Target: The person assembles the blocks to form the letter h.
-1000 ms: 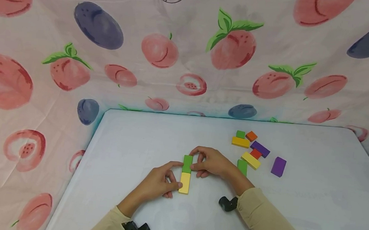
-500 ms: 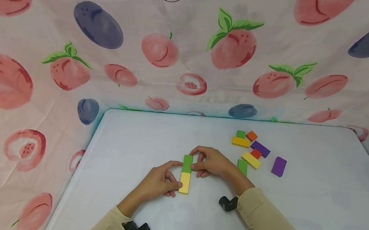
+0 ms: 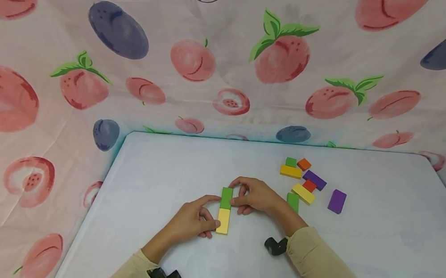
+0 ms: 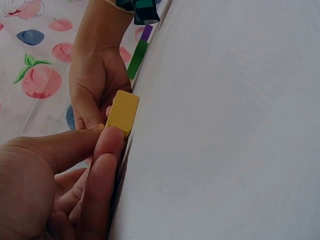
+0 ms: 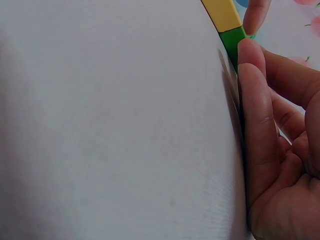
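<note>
A green block (image 3: 226, 198) and a yellow block (image 3: 223, 221) lie end to end in a line on the white table, the green one farther away. My left hand (image 3: 193, 218) is at their left side, thumb against the yellow block and index fingertip at the green block's left edge. From the right, my right hand (image 3: 255, 196) pinches the green block, index finger at its far end and thumb on its right side. In the left wrist view the yellow block (image 4: 123, 111) shows end-on beside the fingertips. The right wrist view has the green block (image 5: 232, 44) partly hidden behind fingers.
Loose blocks lie at the back right: a purple block (image 3: 337, 201), a yellow block (image 3: 303, 194), a red block (image 3: 309, 186), an orange block (image 3: 304, 164) and several others. Another green block (image 3: 292, 201) lies beside the right forearm. A fruit-print cloth (image 3: 198, 60) hangs behind the table.
</note>
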`<state>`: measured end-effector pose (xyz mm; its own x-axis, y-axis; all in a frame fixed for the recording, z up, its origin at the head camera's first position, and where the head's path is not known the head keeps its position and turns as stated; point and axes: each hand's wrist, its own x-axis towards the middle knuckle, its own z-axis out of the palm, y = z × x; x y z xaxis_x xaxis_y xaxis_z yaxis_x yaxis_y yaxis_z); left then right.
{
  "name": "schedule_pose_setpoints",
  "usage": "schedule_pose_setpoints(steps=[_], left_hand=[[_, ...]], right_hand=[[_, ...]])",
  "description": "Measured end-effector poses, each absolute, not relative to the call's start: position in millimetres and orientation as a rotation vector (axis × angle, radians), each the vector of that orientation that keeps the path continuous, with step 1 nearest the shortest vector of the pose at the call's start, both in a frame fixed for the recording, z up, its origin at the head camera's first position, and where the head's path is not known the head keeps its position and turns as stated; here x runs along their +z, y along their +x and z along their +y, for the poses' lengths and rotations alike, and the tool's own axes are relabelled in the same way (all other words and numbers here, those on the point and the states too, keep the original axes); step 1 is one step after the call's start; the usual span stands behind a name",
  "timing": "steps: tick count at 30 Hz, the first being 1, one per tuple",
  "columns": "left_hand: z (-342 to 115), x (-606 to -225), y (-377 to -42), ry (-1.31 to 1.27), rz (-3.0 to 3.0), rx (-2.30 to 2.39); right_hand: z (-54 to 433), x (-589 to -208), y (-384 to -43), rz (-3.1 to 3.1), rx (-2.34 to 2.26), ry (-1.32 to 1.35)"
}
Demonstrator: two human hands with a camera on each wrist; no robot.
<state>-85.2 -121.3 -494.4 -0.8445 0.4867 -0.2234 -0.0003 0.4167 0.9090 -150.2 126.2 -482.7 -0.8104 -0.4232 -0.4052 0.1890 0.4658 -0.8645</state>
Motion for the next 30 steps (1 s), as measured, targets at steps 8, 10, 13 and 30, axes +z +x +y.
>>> schedule_pose_setpoints(steps=[8, 10, 13, 30], left_hand=[[-119.9, -491.4, -83.9, 0.406, 2.215, 1.429], [-119.5, -491.1, -83.7, 0.407, 2.217, 1.425], [-119.4, -491.0, -83.7, 0.410, 2.219, 1.422], [-118.4, -492.3, -84.5, 0.420, 2.219, 1.411]], right_hand=[[126.9, -482.5, -150.6, 2.119, -1.363, -0.195], [126.9, -482.3, -150.4, 2.121, -1.362, -0.199], [126.8, -482.0, -150.2, 2.125, -1.359, -0.201], [128.1, -481.7, -153.2, 2.114, -1.346, -0.198]])
